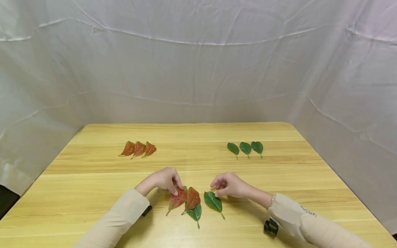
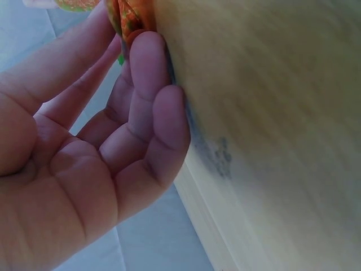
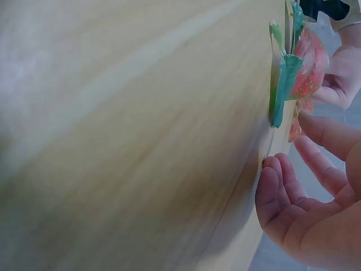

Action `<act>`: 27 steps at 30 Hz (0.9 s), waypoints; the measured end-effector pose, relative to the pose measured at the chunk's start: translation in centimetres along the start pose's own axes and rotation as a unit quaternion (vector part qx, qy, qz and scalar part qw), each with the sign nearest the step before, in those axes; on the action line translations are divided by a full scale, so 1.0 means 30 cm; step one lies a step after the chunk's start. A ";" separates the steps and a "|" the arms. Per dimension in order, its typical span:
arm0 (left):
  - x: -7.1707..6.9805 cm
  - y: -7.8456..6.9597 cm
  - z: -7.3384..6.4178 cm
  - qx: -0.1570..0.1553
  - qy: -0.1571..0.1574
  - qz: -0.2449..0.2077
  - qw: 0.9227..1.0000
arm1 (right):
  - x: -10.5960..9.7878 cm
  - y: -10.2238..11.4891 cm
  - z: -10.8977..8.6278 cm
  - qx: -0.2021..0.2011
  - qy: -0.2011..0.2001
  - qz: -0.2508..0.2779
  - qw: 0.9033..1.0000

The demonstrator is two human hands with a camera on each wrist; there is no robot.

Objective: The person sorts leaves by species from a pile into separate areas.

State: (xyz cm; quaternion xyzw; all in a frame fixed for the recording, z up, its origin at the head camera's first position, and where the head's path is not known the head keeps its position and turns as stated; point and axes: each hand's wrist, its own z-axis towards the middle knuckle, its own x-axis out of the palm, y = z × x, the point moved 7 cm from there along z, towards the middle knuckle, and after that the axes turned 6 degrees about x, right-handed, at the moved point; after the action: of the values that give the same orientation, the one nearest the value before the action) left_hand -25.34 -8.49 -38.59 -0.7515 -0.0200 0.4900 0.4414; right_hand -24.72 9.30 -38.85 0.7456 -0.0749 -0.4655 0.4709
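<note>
My left hand (image 1: 169,179) pinches the upper edge of a red leaf (image 1: 178,199) between thumb and fingers. In the left wrist view, that orange-red leaf (image 2: 138,14) shows at the fingertips of the hand (image 2: 113,130). Beside it lies another red leaf (image 1: 193,199), which partly covers a green leaf (image 1: 195,213). My right hand (image 1: 231,185) hovers at the top of a separate green leaf (image 1: 213,201), thumb right at its edge. The right wrist view shows the hand (image 3: 316,209) with loosely bent fingers and a gap between thumb and forefinger.
Three overlapping red leaves (image 1: 139,149) lie in a row at the back left of the wooden table (image 1: 186,162). At the back right, three green leaves (image 1: 245,148) form another row. A pale cloth (image 1: 198,75) hangs around the table's back and sides.
</note>
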 end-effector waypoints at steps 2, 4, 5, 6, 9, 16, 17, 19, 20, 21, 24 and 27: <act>-0.001 -0.001 0.000 -0.003 -0.001 -0.001 1.000 | 0.004 0.002 -0.001 0.001 0.008 0.002 1.000; 0.000 -0.001 0.000 -0.003 0.001 0.000 1.000 | 0.010 0.003 -0.002 0.003 0.017 0.003 1.000; 0.000 -0.001 0.000 -0.003 0.001 0.001 1.000 | 0.012 0.003 -0.003 0.004 0.020 0.003 1.000; 0.000 -0.002 0.000 -0.002 0.002 0.002 1.000 | 0.014 0.003 -0.003 0.005 0.022 0.001 1.000; 0.000 -0.002 0.001 0.000 0.003 0.003 1.000 | 0.018 0.004 -0.006 0.008 0.025 -0.007 1.000; 0.002 0.000 0.004 0.005 0.002 0.004 1.000 | 0.025 0.004 -0.007 0.012 0.030 -0.022 0.999; 0.002 0.000 0.004 0.005 0.002 0.004 1.000 | 0.025 0.004 -0.007 0.013 0.031 -0.025 0.999; 0.002 0.000 0.004 0.005 0.002 0.006 1.000 | 0.025 0.005 -0.007 0.012 0.031 -0.032 0.999; 0.002 0.000 0.003 0.005 0.002 0.006 1.000 | 0.025 0.006 -0.007 0.012 0.030 -0.037 0.999; 0.001 -0.001 0.002 0.006 0.002 0.005 1.000 | 0.026 0.007 -0.007 0.011 0.030 -0.040 0.999; -0.001 -0.007 0.000 0.011 0.005 0.014 1.000 | 0.026 0.007 -0.005 0.009 0.028 -0.051 0.998; -0.005 -0.014 -0.003 0.013 0.006 0.018 1.000 | 0.027 0.004 -0.001 0.009 0.027 -0.057 0.998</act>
State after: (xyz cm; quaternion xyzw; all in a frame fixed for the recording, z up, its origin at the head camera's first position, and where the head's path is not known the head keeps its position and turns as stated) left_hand -25.18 -8.36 -38.19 -0.7489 0.0029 0.4932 0.4425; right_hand -24.20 8.82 -39.25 0.7650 -0.0240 -0.4709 0.4387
